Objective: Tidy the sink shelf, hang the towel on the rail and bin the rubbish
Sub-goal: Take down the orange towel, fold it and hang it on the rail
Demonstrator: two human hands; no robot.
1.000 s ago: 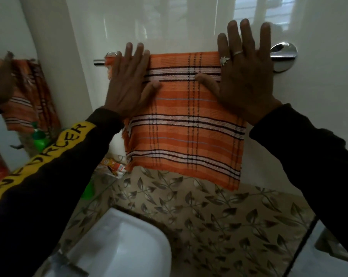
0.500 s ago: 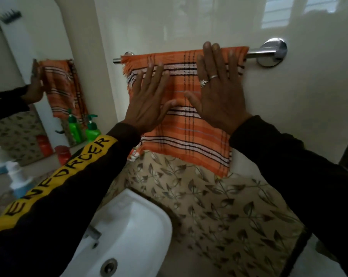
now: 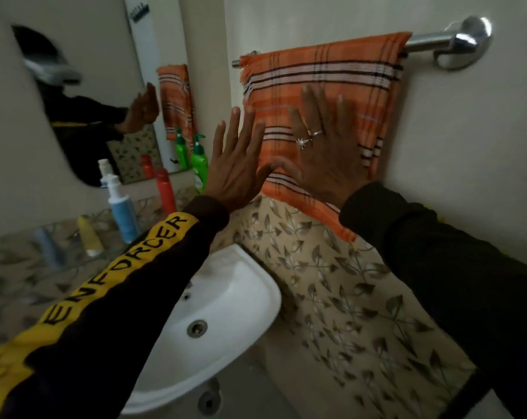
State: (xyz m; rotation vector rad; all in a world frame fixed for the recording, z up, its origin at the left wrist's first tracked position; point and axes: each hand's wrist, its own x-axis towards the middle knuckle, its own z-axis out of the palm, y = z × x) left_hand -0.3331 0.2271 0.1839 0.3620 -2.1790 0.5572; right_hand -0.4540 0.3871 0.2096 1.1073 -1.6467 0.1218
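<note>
The orange plaid towel (image 3: 322, 95) is draped over the chrome towel rail (image 3: 428, 43) in the upper right of the frame, hanging flat against the pale wall. The right hand (image 3: 325, 152) is laid flat on the cloth with fingers straight and spread, nothing gripped; two rings are seen on it. The left hand (image 3: 235, 164) is held open too, fingers splayed, at the towel's left edge – whether it touches the cloth cannot be told.

The step in hand appears to be the smoothing of the towel. It would be done well if the palms were drawn downward and outward with light pressure, so that folds are flattened without the cloth being dragged off the rail; the fringed left end is bunched slightly near the rail's tip and could be eased along.

Below, a white washbasin (image 3: 250, 285) is fixed to a leaf-patterned tiled wall. On the sink shelf (image 3: 17, 267) at the left of the frame – its surface leaf-patterned as well – a green pump bottle (image 3: 199, 164), a red bottle (image 3: 164, 192) and a white-and-blue bottle (image 3: 120, 207) stand upright, while a yellow tube (image 3: 89, 235) and a blue tube (image 3: 49, 249), both blurred, are set further left. A mirror (image 3: 83, 95) above reflects the towel and a raised hand. No bin is seen.
</note>
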